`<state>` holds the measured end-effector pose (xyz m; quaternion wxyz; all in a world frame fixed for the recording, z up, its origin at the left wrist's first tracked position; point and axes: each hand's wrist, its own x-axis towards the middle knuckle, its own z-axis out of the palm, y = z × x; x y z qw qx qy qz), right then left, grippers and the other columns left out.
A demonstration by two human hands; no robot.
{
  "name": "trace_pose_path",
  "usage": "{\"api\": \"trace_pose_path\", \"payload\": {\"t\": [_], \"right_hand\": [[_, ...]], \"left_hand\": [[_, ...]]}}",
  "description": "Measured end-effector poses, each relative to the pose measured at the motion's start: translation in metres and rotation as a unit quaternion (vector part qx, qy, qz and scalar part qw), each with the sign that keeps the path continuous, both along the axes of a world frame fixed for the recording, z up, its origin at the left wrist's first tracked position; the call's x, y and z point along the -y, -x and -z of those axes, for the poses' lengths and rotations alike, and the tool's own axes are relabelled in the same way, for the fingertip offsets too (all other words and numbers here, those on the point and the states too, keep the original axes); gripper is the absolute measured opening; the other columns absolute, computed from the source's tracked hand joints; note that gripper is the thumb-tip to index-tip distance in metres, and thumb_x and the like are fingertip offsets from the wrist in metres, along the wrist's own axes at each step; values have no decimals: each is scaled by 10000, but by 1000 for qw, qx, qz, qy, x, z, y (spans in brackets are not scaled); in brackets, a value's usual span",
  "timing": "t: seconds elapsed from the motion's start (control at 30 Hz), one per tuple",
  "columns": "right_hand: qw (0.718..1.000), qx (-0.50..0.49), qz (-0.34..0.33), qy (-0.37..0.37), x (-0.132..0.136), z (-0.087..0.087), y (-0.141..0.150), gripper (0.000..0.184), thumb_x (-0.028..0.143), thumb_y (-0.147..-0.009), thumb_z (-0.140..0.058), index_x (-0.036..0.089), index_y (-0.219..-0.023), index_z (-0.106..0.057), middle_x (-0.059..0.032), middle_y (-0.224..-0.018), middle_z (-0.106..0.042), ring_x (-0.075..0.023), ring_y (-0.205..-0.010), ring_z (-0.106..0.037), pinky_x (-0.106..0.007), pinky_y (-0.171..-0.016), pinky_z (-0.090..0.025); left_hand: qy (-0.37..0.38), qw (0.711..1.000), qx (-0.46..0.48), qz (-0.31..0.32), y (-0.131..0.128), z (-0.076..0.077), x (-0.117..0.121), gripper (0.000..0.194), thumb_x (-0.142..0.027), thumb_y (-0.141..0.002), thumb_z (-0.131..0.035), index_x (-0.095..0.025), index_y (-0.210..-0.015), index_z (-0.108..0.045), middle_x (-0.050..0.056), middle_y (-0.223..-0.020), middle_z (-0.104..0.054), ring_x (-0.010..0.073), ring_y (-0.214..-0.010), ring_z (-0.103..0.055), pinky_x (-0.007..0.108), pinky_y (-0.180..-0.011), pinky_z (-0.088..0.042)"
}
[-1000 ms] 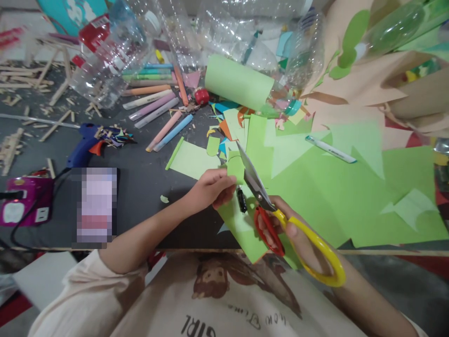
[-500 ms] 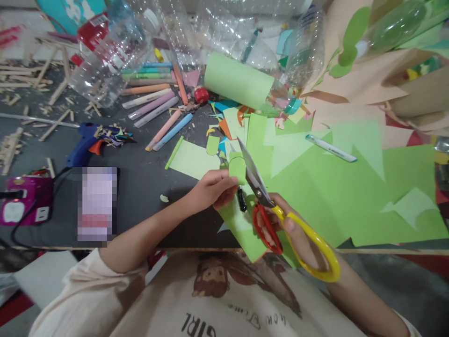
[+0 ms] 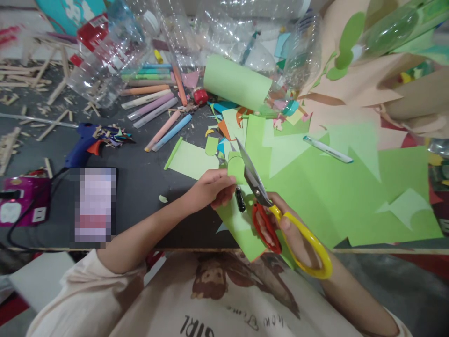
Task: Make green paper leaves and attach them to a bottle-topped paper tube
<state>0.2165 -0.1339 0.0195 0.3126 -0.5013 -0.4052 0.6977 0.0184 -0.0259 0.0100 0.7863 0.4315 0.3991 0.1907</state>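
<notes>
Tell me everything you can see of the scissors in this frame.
The scissors have grey, metallic-looking blades joined at a round pivot, with a smaller red handle loop and a longer yellow one, both plastic-looking. The right hand grips them by the handles. They lie at a slant, tips pointing away from the wearer and leftward. The blades are right beside the small green paper piece held in the left hand; whether they touch it, or how far they are open, is unclear.

Passable over the green sheet right of the scissors, obstructed beyond them by wrapped bottle, leftward by left hand.
</notes>
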Motion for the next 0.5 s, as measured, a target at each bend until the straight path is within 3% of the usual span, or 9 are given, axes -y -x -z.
{"api": "trace_pose_path", "payload": {"t": [0.1, 0.2, 0.5], "right_hand": [[999, 32, 30, 18, -5, -6, 1, 692, 829, -735, -530, 269, -1141, -523, 55, -544, -493, -118, -425, -409, -259, -417, -328], [998, 60, 12, 13, -8, -12, 1, 714, 835, -732, -527, 246, -1136, -529, 56, -553, -505, -118, -447, -443, -248, -431, -335], [998, 63, 1, 5, -5, -11, -7, 722, 828, -746, -514, 216, -1130, -507, 77, -604, -444, -65, -416, -338, -201, -356, -283]], "left_hand": [[5, 1000, -1, -4, -1, -1, -1, 315, -435, -732, -620, -180, -586, -506, -69, -397, -498, 39, -279, -385, 158, -304, -291], [11, 1000, -1, -9, -2, -2, -2, 278, -408, -717, -607, -180, -585, -516, -67, -384, -499, 41, -271, -371, 159, -298, -276], [5, 999, -36, -35, 0, -2, -6, 247, -386, -658, -593, -187, -542, -504, -58, -375, -474, 53, -286, -390, 162, -296, -253]]}}
